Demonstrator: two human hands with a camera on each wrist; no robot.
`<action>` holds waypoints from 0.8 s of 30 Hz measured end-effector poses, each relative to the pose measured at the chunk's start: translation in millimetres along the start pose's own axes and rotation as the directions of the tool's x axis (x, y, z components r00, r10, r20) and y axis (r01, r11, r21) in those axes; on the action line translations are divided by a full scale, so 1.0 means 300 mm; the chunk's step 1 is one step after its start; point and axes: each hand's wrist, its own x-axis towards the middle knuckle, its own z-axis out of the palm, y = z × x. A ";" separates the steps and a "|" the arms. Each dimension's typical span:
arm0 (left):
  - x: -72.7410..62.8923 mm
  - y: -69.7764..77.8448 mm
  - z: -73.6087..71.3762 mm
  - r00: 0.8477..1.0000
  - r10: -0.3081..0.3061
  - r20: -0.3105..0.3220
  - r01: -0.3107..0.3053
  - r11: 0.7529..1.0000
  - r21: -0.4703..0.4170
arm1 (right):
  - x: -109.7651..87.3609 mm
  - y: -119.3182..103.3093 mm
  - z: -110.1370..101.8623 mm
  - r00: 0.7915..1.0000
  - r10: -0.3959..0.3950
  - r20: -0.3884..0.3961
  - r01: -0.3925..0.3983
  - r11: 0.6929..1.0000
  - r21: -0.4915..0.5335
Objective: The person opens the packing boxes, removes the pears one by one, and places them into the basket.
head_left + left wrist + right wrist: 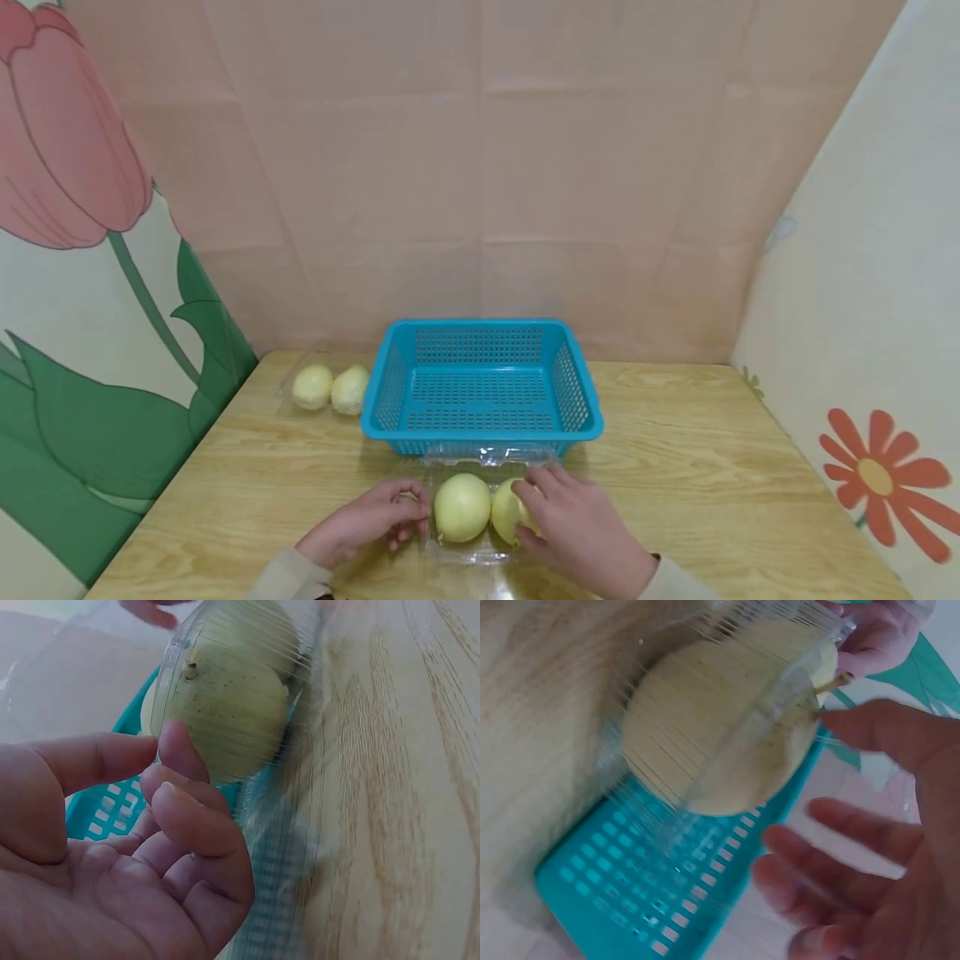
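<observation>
Two pale yellow pears sit side by side in a clear plastic box (480, 557) at the table's front. The left pear (462, 508) shows fully; the right pear (506, 512) is partly covered by my right hand (576, 527). My left hand (375, 518) pinches the box's left rim between thumb and forefinger, its other fingers loosely bent. In the right wrist view, the right hand's fingers (832, 859) are spread beside the right pear, and its thumb reaches close to the stem (835, 682). No grip on the pear shows there.
Just behind the box stands a blue perforated plastic basket (480, 435) on the wooden table (675, 467). Left of the basket, two more pears (312, 387) lie in another clear box. A pink-beige cloth hangs at the back, with flower-printed panels on both sides.
</observation>
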 end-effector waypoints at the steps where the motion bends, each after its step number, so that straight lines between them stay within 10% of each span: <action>1: 0.000 -0.001 0.000 1.000 0.001 0.003 -0.001 1.000 -0.003 | -0.004 -0.001 0.003 0.998 0.031 0.045 -0.031 0.999 -0.006; 18: 0.007 -0.002 -0.006 1.000 -0.006 -0.008 0.006 1.000 -0.002 | 0.024 0.029 0.039 0.894 0.196 0.403 -0.282 0.945 0.167; 24: 0.010 -0.004 -0.004 1.000 -0.001 -0.008 0.001 1.000 -0.002 | 0.022 0.044 0.073 0.908 0.173 0.382 -0.257 0.949 0.180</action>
